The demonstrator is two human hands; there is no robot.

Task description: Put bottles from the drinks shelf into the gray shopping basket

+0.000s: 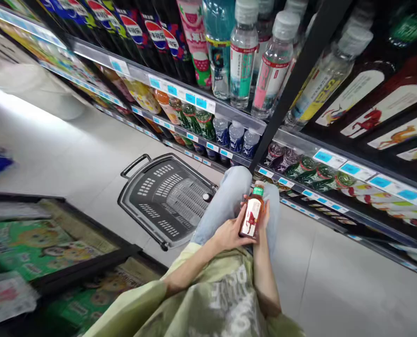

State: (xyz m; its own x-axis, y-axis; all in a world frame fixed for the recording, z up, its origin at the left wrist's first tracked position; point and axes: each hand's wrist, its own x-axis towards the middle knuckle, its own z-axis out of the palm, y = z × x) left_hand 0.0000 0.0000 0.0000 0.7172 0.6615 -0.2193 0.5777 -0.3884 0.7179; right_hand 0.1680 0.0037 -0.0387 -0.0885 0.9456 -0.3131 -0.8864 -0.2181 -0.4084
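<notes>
A small bottle of amber-brown drink (252, 214) with a green neck band and a white label showing a red horse is held upright above my knees. My left hand (231, 230) wraps round its left side and base. On the other side, my right hand (263, 219) is closed round the bottle, its fingers partly hidden behind it. To the left on the floor stands a dark grey shopping basket (152, 196). Inside, near my leg, a white bottle cap (206, 197) shows; what lies under it is mostly hidden.
Drink shelves (229, 110) run diagonally in front of me, with several rows of bottles and blue-white price tags. A black upright post (285, 79) divides them. Behind me on the left is a dark display rack (99, 262) with green packages. Tiled floor (89, 154) lies between.
</notes>
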